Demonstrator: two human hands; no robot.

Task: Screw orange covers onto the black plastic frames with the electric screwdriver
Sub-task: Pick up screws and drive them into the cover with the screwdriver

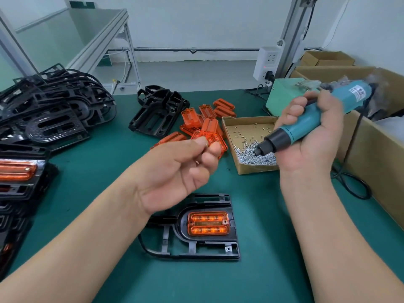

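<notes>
At the near middle of the worktop lies one black frame with an orange cover seated in its recess; whether its two end holes hold screws cannot be told. Above it, the left hand fingers pinch what appear to be small screws. The right hand fingers clench the electric screwdriver, tip over the screw box. Judgement: this unit awaits fastening. Loose covers and a heap of bare frames are left to do; covered frames are stacked far left.
</notes>
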